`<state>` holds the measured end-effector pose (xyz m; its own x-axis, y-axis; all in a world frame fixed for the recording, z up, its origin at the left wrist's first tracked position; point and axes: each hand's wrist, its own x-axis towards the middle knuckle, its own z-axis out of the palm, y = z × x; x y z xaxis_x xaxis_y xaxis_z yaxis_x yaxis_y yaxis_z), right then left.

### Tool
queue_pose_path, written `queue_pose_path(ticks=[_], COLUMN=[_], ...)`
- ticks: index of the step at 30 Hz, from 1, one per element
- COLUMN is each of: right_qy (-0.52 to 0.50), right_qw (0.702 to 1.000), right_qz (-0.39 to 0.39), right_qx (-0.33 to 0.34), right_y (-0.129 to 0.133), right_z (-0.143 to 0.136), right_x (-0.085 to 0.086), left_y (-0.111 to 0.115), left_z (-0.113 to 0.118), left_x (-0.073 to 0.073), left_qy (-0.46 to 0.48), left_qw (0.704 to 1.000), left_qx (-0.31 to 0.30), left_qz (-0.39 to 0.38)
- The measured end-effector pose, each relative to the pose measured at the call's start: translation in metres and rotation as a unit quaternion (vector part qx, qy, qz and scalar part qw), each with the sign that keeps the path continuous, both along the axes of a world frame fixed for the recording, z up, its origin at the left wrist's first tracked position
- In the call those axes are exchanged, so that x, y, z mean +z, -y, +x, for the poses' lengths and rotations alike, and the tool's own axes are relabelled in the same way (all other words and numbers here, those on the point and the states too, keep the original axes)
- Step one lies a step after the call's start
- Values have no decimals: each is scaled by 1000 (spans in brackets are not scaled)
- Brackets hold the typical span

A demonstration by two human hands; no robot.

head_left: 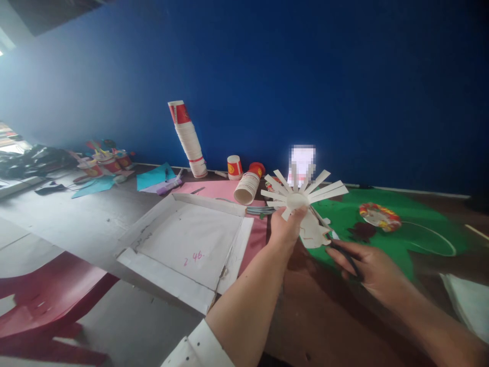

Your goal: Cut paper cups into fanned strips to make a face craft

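A white paper cup (297, 201), cut into strips that fan out from its round base, is pinched in my left hand (286, 224). My right hand (355, 262) grips black-handled scissors (349, 260), whose blades are partly hidden by the paper. Beside them, an uneven white paper part (313, 232) hangs below the fan of strips, close to the scissors. Green paper (405, 204) lies behind my right hand, and a red-and-yellow wrapped ring (380, 216) rests on it with a thin pale cord.
A shallow white cardboard tray (191, 239) lies left of my left forearm. Behind it are a leaning cup stack (187, 137), an upright cup (234, 167) and a lying stack (247, 187). Pink paper (214, 189), a red chair (57, 295) and white sheets (468, 298) are also in view.
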<state>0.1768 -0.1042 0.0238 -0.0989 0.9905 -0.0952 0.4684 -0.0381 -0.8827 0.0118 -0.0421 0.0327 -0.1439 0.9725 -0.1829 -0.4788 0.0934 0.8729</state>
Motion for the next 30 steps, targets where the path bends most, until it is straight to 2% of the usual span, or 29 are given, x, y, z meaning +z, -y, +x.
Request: queue_pose_path(ticks=[3, 8, 15, 22, 26, 30], right_qy=[1, 16, 15, 3, 29, 32], right_qw=[1000, 1000, 1000, 1000, 1000, 999], right_qz=[-5, 6, -14, -7, 3, 5], right_qx=[1, 7, -14, -26, -9, -1], right_y=[0, -1, 0, 4, 4, 3], right_z=[0, 2, 2, -5, -6, -6], right_x=[1, -1, -2, 8, 10, 11], left_y=[-1, -4, -7, -10, -8, -6], left_z=[0, 0, -1, 0, -1, -2], left_x=[-4, -7, -9, -9, -6, -3], left_qy=[-21, -20, 5, 104, 90, 34], left_qw=[999, 999, 998, 991, 992, 999], left_qx=[-30, -27, -30, -80, -74, -28], left_qz=[25, 8, 46, -39, -38, -3])
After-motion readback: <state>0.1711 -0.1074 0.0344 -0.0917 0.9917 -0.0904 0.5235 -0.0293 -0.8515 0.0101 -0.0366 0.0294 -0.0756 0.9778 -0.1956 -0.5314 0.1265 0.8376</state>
